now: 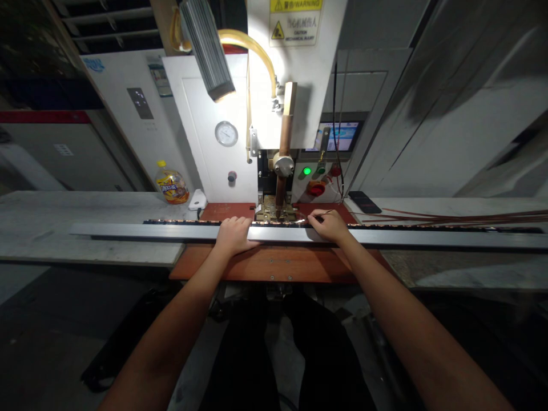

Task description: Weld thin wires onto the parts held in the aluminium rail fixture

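A long silvery metal bar (pixel 282 234) lies across the worktop, with a dark strip bearing small coppery pieces (pixel 197 222) along its far side. My left hand (pixel 233 235) is wrapped over the bar, left of the machine's welding head. My right hand (pixel 330 226) is closed in a pinch on what looks like a thin brown wire, just right of the head; its tip is too small to make out. Between my hands, a copper-coloured electrode rod (pixel 280 191) points down to a small metal fixture (pixel 269 210) behind the bar.
Thin brown wires (pixel 462 217) trail off to the right, near a black phone (pixel 364 202). A drink bottle (pixel 172 184) stands on the left worktop. The machine carries a gauge (pixel 226 133), a lit green button (pixel 307 170), a red switch (pixel 316 189) and a screen (pixel 342 137).
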`<state>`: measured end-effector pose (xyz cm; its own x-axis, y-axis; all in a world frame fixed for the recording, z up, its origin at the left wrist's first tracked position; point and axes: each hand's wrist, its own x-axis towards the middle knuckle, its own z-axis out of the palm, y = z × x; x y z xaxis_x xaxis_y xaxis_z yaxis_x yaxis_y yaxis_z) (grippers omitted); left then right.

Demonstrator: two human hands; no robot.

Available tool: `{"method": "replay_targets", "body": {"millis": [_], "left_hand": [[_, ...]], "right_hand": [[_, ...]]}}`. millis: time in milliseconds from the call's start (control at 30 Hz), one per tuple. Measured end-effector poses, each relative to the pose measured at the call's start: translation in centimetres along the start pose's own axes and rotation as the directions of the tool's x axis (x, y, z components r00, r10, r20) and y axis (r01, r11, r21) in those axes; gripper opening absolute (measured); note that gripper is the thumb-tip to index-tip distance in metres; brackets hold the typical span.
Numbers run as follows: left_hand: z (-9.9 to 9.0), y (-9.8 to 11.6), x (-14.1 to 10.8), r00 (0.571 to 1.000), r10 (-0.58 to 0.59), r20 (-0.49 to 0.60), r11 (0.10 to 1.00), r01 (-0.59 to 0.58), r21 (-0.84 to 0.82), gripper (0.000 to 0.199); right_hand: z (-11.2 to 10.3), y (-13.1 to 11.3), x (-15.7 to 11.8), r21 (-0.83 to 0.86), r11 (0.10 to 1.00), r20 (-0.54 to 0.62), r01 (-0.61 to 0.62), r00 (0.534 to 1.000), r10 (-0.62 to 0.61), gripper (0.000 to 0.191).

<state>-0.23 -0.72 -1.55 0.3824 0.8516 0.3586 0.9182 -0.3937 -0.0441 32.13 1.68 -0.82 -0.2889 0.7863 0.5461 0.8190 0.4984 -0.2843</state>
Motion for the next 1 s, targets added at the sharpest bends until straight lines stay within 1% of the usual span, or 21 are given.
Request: {"method": "replay_targets", "body": {"millis": [300, 500, 767, 1000], "left_hand": [[0.0, -0.1, 0.1, 1.000, -0.002, 0.015, 1.000, 0.002, -0.009, 0.055], [-0.1, -0.2, 0.3, 1.000, 0.012, 0.020, 1.000, -0.012, 0.010, 0.056], [0.1, -0.4, 0.8, 0.998, -0.001, 0.056, 1.000, 0.000, 0.016, 0.064], [0.3, -0.7, 1.1, 0.998, 0.021, 0.062, 0.999, -0.022, 0.024, 0.068]], "right_hand": [[0.1, 0.0, 0.1, -0.033, 0.999, -0.005, -0.010, 1.000, 0.009, 0.031], [0.2, 0.1, 0.2, -0.030, 0.999, -0.006, -0.018, 1.000, 0.018, 0.028], [0.3, 0.2, 0.5, -0.020, 1.000, -0.005, -0.024, 1.000, 0.024, 0.030], [0.2, 0.2, 0.8, 0.003, 0.999, 0.005, -0.040, 0.999, 0.040, 0.030]]}}
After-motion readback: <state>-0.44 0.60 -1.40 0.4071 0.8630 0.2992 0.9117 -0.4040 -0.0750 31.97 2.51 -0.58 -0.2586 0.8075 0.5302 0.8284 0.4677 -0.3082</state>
